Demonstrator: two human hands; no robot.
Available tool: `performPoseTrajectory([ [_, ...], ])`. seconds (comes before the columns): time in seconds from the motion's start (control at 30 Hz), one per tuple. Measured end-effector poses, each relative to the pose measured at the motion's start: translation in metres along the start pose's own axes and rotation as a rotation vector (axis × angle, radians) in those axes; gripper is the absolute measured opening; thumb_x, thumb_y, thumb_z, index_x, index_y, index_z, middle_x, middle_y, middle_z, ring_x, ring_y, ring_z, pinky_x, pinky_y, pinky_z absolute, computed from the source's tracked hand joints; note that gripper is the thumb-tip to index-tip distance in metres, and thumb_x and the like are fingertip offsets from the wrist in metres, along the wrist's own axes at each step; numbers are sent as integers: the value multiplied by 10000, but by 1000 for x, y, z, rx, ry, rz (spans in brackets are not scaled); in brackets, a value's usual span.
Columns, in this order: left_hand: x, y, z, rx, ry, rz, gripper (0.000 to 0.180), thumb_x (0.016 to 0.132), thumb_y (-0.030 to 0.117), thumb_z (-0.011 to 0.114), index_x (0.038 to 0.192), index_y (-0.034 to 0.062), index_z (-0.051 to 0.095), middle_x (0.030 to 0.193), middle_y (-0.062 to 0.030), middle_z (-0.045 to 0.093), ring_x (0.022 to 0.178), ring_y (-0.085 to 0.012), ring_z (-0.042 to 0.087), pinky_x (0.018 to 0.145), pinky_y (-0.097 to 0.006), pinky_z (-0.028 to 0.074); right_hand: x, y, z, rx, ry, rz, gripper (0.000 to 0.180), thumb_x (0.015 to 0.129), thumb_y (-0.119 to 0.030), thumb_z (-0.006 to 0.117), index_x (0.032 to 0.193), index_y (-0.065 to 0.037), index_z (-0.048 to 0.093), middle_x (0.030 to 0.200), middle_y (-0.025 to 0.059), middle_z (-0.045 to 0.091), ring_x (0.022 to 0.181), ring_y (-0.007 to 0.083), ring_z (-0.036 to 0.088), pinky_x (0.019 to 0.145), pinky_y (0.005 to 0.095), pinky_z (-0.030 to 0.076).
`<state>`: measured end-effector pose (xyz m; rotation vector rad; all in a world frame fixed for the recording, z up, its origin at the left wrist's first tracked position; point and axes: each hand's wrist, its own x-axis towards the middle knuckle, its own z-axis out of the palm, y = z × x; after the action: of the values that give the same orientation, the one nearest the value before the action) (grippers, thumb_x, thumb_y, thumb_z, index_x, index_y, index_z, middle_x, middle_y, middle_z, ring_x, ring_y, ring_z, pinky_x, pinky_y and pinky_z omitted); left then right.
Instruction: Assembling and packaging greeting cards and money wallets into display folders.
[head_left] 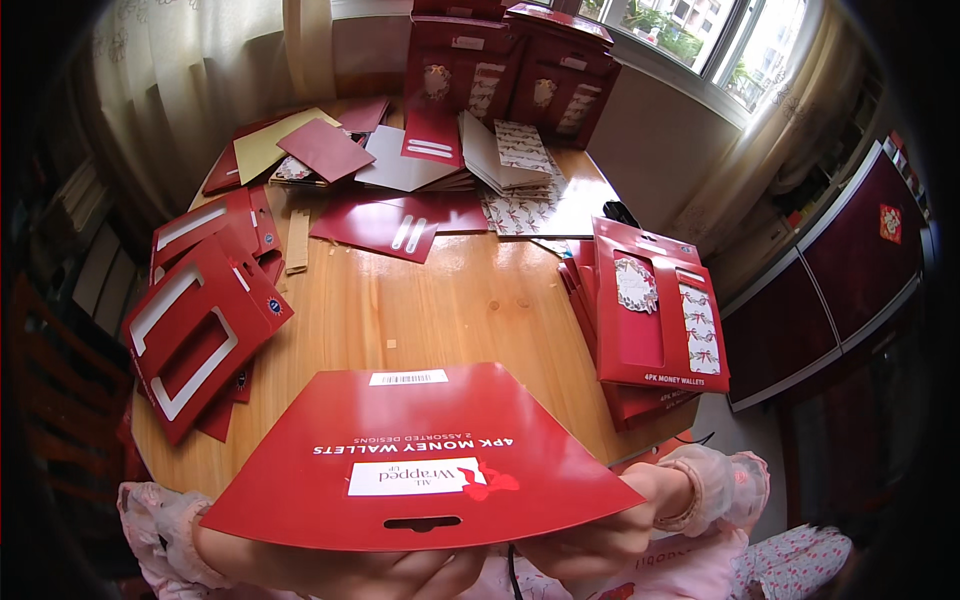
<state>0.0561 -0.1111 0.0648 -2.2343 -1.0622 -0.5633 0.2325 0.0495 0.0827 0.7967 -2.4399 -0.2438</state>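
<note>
L hand (400, 572) & R hand (600, 532) partly hidden under red pack (425, 420); can't tell if either grip's pinching. IMO, support both sides evenly w/o bending it.

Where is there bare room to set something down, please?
The pale wooden tabletop is mostly bare centrally, between red cut-out cardboard sleeves left, stacked red window packs right and the held red sleeve nearest. Red, white and patterned cards crowd its far side.
</note>
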Motion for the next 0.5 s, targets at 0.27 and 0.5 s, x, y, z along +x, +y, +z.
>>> performPoseTrajectory([
  [0.27, -5, -3, 6, 44, 4, -43, 183, 740, 130, 561, 840, 34, 679, 880, -58, 649, 890, -192, 598, 851, -311, 438, 7, -3, 2, -36, -76, 62, 129, 662, -2, 466, 670, 3, 595, 634, 133, 625, 665, 238, 643, 630, 344, 537],
  [0.5, -8, -2, 11, 34, -14, -19, 205, 757, 161, 565, 857, 22, 677, 896, -72, 649, 888, -204, 601, 846, -329, 444, -2, -7, 10, -20, 71, 114, 75, 692, -63, 578, 698, 11, 570, 672, 147, 638, 675, 255, 651, 604, 332, 542],
])
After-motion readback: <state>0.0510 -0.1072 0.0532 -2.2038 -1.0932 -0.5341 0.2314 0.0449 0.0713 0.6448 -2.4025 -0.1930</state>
